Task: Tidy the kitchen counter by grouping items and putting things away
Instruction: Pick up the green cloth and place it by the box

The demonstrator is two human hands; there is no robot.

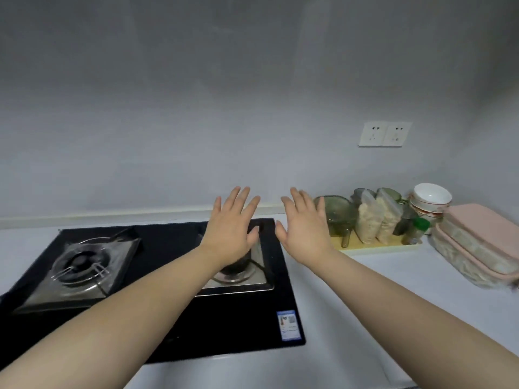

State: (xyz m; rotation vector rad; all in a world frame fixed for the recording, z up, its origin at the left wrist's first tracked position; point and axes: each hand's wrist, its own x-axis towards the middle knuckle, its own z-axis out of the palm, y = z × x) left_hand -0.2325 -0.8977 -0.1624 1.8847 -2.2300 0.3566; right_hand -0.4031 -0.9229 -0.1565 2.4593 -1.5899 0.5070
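Observation:
Both arms reach forward over the counter. My left hand hovers flat, fingers spread, above the right burner of the black gas hob. My right hand is flat too, just past the hob's right edge, holding nothing. To its right a pale yellow tray carries a green glass bowl, two clear bags of pale grain and a small green-capped spice jar. Stacked white bowls stand behind the tray. Two pink-lidded containers lie stacked at the far right.
The white counter stretches between the hob and the containers. A grey wall rises behind, with a double socket above the tray. The left burner has a metal pan support. A blue sticker marks the hob's front right corner.

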